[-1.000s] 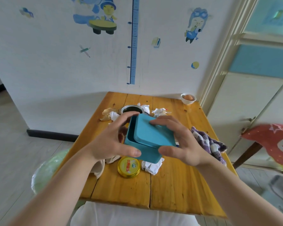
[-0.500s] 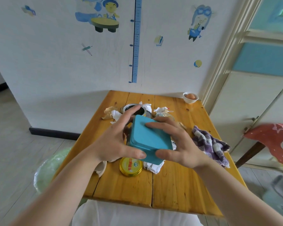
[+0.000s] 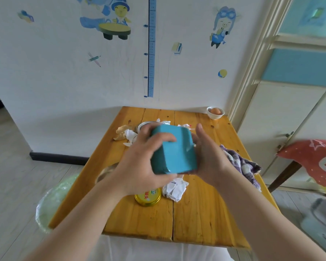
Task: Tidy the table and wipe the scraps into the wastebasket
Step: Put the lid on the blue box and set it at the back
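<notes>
Both my hands hold a teal box up above the middle of the wooden table. It is tipped so its bottom faces me. My left hand grips its left side, fingers curled over the top. My right hand clasps the right side, mostly behind the box. Crumpled white paper and a yellow jar lid lie below the box. More paper scraps and peels lie at the back left beside a round tin. A green-lined wastebasket stands on the floor left of the table.
A purple checked cloth lies at the table's right edge. A small white bowl with an egg sits at the back right corner. The wall is behind the table, a door frame on the right, and a red-covered piece of furniture at far right.
The lid went onto the teal box, and my hands have turned the box over so its bottom faces me. My left fingers moved onto its top.
</notes>
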Demonstrator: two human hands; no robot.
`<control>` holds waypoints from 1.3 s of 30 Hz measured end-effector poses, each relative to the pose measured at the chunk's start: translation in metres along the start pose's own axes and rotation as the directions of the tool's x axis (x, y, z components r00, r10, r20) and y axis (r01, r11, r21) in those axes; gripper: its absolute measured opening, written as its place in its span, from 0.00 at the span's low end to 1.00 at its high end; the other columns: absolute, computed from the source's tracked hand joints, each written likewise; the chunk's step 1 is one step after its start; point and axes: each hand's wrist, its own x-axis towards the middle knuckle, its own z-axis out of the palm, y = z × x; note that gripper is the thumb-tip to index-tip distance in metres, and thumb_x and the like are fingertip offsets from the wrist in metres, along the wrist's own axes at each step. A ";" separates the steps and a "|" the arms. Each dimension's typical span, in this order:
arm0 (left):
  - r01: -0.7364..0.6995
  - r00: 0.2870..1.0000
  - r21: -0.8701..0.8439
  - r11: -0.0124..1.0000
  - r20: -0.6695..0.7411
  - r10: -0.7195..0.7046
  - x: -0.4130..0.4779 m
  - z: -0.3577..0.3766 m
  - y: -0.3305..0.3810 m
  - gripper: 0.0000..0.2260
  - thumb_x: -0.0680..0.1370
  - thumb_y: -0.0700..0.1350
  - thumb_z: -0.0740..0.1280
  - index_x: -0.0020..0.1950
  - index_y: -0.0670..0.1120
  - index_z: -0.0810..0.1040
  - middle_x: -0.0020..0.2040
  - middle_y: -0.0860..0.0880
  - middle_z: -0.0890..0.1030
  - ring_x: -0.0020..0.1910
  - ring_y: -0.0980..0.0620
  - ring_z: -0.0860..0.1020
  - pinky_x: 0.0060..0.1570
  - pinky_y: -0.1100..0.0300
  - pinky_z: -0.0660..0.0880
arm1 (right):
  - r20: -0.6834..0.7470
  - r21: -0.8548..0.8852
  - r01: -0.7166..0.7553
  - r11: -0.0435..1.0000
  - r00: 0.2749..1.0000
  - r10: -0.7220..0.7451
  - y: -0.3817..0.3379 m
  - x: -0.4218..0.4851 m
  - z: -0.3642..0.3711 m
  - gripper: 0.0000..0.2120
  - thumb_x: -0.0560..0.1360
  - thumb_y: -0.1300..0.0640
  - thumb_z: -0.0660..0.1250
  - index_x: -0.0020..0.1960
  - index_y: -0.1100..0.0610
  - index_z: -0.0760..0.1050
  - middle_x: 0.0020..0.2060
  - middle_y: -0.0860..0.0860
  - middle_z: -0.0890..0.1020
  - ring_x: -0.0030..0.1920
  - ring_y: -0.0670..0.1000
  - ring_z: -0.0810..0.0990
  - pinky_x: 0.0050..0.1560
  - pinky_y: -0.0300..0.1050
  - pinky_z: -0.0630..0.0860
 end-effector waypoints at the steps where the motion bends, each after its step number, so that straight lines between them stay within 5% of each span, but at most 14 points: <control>1: -0.065 0.997 0.078 0.995 0.042 0.062 -0.001 0.005 0.001 0.29 0.62 0.61 0.68 0.61 0.60 0.62 0.65 0.58 0.58 0.61 0.66 0.61 0.53 0.74 0.68 | -0.034 -0.007 -0.037 0.999 0.999 0.037 0.000 0.000 0.001 0.28 0.74 0.34 0.54 0.59 0.54 0.74 0.49 0.55 0.82 0.47 0.56 0.83 0.49 0.53 0.79; 3: -0.090 0.992 0.045 0.995 0.091 0.085 -0.003 0.013 0.006 0.32 0.64 0.65 0.66 0.65 0.62 0.59 0.71 0.57 0.54 0.66 0.62 0.59 0.59 0.72 0.65 | -0.126 -0.018 -0.044 0.999 0.991 0.042 0.005 0.001 0.004 0.28 0.73 0.33 0.57 0.56 0.55 0.75 0.45 0.55 0.82 0.44 0.55 0.83 0.48 0.51 0.79; 5: 0.116 0.993 -0.232 0.966 0.062 -0.105 -0.003 0.017 0.016 0.37 0.62 0.74 0.60 0.68 0.69 0.53 0.73 0.62 0.52 0.70 0.67 0.54 0.62 0.76 0.59 | -0.224 -0.116 0.026 0.993 0.973 -0.052 0.011 0.001 0.006 0.27 0.72 0.33 0.58 0.55 0.55 0.75 0.48 0.57 0.82 0.47 0.57 0.82 0.52 0.54 0.78; 7: 0.382 0.903 -0.560 0.735 0.058 -0.425 0.002 0.023 0.023 0.44 0.58 0.79 0.56 0.71 0.66 0.51 0.71 0.62 0.59 0.68 0.65 0.61 0.62 0.69 0.64 | -0.292 -0.250 0.138 0.958 0.933 -0.211 0.015 -0.001 0.011 0.22 0.76 0.37 0.55 0.53 0.53 0.75 0.49 0.57 0.80 0.49 0.57 0.81 0.50 0.52 0.78; 9: 0.540 0.771 -0.630 0.558 0.104 -0.629 0.014 0.030 0.028 0.43 0.61 0.78 0.52 0.71 0.57 0.58 0.64 0.54 0.72 0.59 0.58 0.73 0.53 0.61 0.73 | -0.303 -0.390 0.291 0.874 0.855 -0.420 0.018 -0.004 0.015 0.15 0.76 0.38 0.55 0.48 0.47 0.73 0.45 0.53 0.79 0.47 0.54 0.80 0.44 0.46 0.76; 13: 0.515 0.693 -0.521 0.681 -0.215 -0.688 0.034 0.039 0.038 0.24 0.70 0.68 0.49 0.51 0.52 0.70 0.41 0.54 0.76 0.41 0.56 0.76 0.38 0.61 0.73 | -0.267 -0.579 0.428 0.694 0.705 -0.657 0.019 -0.006 0.020 0.19 0.72 0.39 0.47 0.51 0.47 0.70 0.39 0.42 0.75 0.40 0.39 0.76 0.37 0.32 0.73; 16: 0.486 0.703 -0.468 0.738 -0.293 -0.648 0.043 0.042 0.042 0.24 0.69 0.66 0.49 0.49 0.49 0.71 0.37 0.56 0.75 0.36 0.61 0.74 0.31 0.67 0.68 | -0.274 -0.623 0.465 0.629 0.623 -0.732 0.013 -0.003 0.015 0.21 0.73 0.41 0.46 0.51 0.50 0.71 0.38 0.40 0.74 0.38 0.31 0.73 0.35 0.26 0.69; 23: 0.568 0.698 -0.432 0.700 -0.196 -0.688 0.055 0.061 0.035 0.26 0.71 0.67 0.52 0.46 0.44 0.70 0.35 0.52 0.74 0.36 0.53 0.74 0.30 0.61 0.67 | -0.323 -0.616 0.327 0.716 0.725 -0.609 0.009 0.002 -0.007 0.19 0.80 0.43 0.48 0.48 0.54 0.70 0.36 0.46 0.74 0.37 0.44 0.73 0.36 0.38 0.67; 26: 0.660 0.662 -0.456 0.597 -0.023 -0.749 0.061 0.070 0.029 0.23 0.75 0.64 0.57 0.50 0.43 0.69 0.37 0.50 0.74 0.36 0.53 0.74 0.31 0.60 0.68 | -0.394 -0.527 0.145 0.838 0.832 -0.392 0.006 0.005 -0.023 0.18 0.79 0.41 0.49 0.45 0.52 0.69 0.38 0.48 0.73 0.39 0.47 0.73 0.37 0.41 0.68; 28: 0.712 0.628 -0.498 0.495 0.136 -0.766 0.065 0.079 0.024 0.20 0.76 0.61 0.59 0.52 0.44 0.69 0.42 0.47 0.76 0.39 0.51 0.76 0.35 0.59 0.71 | -0.422 -0.404 0.040 0.914 0.878 -0.225 0.005 0.003 -0.037 0.15 0.78 0.41 0.54 0.52 0.52 0.70 0.43 0.49 0.75 0.42 0.48 0.75 0.40 0.44 0.72; 30: 0.752 0.572 -0.527 0.396 0.223 -0.789 0.069 0.086 0.019 0.17 0.76 0.60 0.59 0.52 0.46 0.70 0.48 0.44 0.78 0.44 0.48 0.78 0.39 0.56 0.74 | -0.410 -0.324 0.078 0.943 0.887 -0.214 0.008 0.000 -0.050 0.13 0.77 0.47 0.60 0.60 0.49 0.69 0.49 0.48 0.76 0.47 0.48 0.76 0.46 0.46 0.76; 34: 0.732 0.503 -0.631 0.256 0.248 -0.828 0.084 0.105 0.012 0.14 0.78 0.56 0.59 0.51 0.47 0.73 0.47 0.44 0.78 0.46 0.45 0.79 0.45 0.51 0.76 | -0.278 -0.537 0.201 0.819 0.875 -0.397 0.024 -0.007 -0.072 0.27 0.71 0.49 0.70 0.67 0.44 0.64 0.57 0.44 0.72 0.56 0.45 0.74 0.51 0.44 0.77; 37: 0.762 0.468 -0.597 0.253 0.236 -0.852 0.100 0.122 0.007 0.16 0.78 0.56 0.57 0.55 0.44 0.72 0.45 0.45 0.76 0.42 0.48 0.76 0.38 0.56 0.73 | -0.179 -0.760 0.186 0.623 0.861 -0.476 0.030 -0.002 -0.085 0.42 0.63 0.41 0.75 0.71 0.46 0.60 0.60 0.40 0.66 0.59 0.36 0.65 0.55 0.26 0.68; 39: 0.780 0.439 -0.582 0.230 0.245 -0.864 0.112 0.127 0.005 0.18 0.79 0.56 0.56 0.59 0.43 0.71 0.45 0.45 0.74 0.39 0.51 0.73 0.32 0.60 0.68 | -0.172 -0.871 0.106 0.480 0.849 -0.500 0.029 0.006 -0.088 0.48 0.59 0.38 0.76 0.73 0.47 0.59 0.66 0.45 0.63 0.64 0.43 0.63 0.55 0.27 0.62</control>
